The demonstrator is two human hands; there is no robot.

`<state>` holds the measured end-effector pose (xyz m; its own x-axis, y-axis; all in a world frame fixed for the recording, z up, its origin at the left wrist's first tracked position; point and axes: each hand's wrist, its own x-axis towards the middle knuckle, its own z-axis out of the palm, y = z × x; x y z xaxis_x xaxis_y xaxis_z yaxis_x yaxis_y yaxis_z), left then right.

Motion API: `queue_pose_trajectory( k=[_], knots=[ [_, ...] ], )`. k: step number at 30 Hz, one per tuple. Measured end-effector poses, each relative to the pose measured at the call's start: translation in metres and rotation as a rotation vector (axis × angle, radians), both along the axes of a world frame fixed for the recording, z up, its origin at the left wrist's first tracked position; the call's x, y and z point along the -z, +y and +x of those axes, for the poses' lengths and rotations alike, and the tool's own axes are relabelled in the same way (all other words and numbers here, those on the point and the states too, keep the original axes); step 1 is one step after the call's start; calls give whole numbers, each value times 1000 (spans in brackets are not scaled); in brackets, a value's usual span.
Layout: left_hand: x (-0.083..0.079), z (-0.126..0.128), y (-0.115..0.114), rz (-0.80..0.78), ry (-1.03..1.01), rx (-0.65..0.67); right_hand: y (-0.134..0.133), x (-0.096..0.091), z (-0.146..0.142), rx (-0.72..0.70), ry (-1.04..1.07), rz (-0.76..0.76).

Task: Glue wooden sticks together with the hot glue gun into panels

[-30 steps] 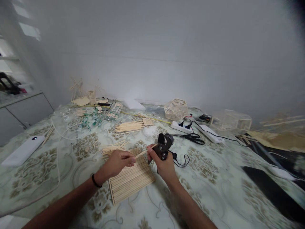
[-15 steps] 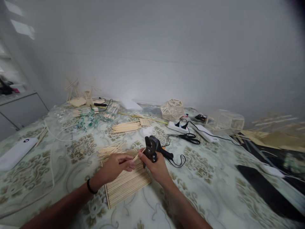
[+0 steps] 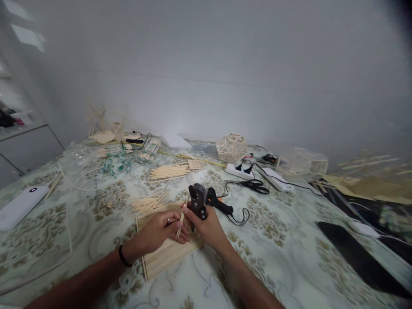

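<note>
My left hand (image 3: 164, 230), with a ring and a dark wristband, pinches a short wooden stick (image 3: 180, 221) that slants upward. The thumb and fingertips of my right hand (image 3: 206, 225) meet the stick's upper part. That same hand is wrapped round a black hand cutter (image 3: 197, 201), whose head points up; its handles are mostly hidden in the palm. Both hands are above a mat of wooden sticks laid side by side (image 3: 170, 257), edged by a crosswise stick at its left. Just behind the mat lies a loose pile of sticks (image 3: 148, 202).
A black glue gun (image 3: 222, 204) lies right of my hands, with scissors (image 3: 255, 185) and a power strip (image 3: 238, 171) behind. Stick frames, including a rounded one (image 3: 231, 146), stand near the wall. A white power bank (image 3: 22, 208) is far left, a black panel (image 3: 360, 257) right.
The stick between my hands has turned from a slant to steeper. The cutter has shifted slightly left, away from the glue gun, and my left hand has moved a little right and down.
</note>
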<state>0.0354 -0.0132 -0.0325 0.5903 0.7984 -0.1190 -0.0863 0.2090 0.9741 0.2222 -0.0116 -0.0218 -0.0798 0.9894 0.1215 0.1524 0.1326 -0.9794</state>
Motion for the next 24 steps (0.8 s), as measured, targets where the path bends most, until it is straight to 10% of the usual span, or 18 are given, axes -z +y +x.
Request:
queue_pose_trajectory(
  k=[13, 24],
  knots=[
    [3, 1, 2, -35, 39, -62, -2, 0, -1, -1, -90, 25],
    [-14, -15, 10, 34, 67, -124, 25, 2, 52, 220, -485, 649]
  ],
)
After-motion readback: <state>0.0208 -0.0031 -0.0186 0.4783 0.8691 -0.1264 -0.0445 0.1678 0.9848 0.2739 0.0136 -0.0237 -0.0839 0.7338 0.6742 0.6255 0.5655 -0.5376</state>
